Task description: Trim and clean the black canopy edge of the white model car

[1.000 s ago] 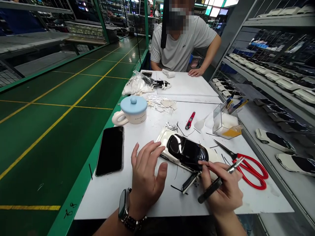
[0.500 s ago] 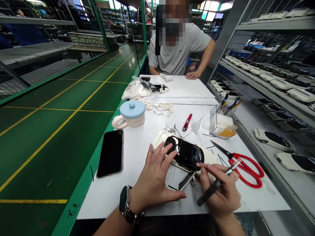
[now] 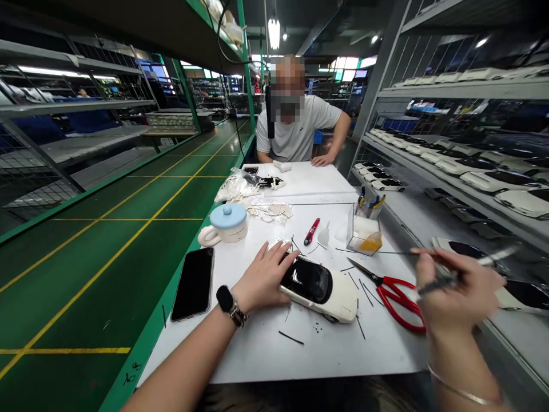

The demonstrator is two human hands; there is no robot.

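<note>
Nearby, a clear box point(image 3: 362, 236) holds pens point(image 3: 372, 203).

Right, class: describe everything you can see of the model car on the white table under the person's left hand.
The model car has a glossy cream-white body that looks like plastic, with a black glazed roof and windows. It lies flat on the white table, set at an angle to its edges, its rounded end toward the red scissors. The left hand rests on its far-left end. Thin black strips lie scattered around it. The right hand is off it, holding a blurred slim tool.
</note>
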